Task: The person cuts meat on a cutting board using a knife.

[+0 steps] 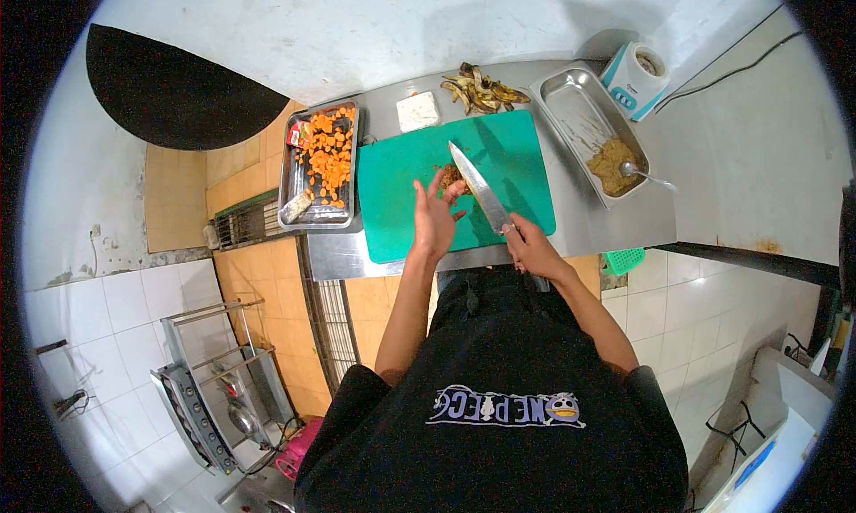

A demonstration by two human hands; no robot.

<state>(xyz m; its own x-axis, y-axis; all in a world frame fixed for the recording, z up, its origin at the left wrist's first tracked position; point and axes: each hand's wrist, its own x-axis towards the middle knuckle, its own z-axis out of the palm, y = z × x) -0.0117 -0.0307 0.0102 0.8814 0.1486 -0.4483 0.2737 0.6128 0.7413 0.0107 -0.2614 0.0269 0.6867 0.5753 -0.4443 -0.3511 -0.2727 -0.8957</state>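
Note:
A green cutting board [392, 192] lies on the steel table. My right hand [529, 245] is closed round the handle of a large knife [479, 190], whose blade points up and to the left over the board. Close to the left of the blade is my left hand [434, 217], its fingers apart and nothing seen in its grip. A small heap of brown chopped food [456, 179] lies between the left fingers and the blade, partly hidden by them.
Sliced carrots [328, 156] fill part of a metal tray [283, 178] at left. Behind the board are a white block [417, 112] and dark peels [481, 90]. A steel pan [571, 125] with brown paste and a spoon stands right, beside a white-and-blue appliance [635, 80].

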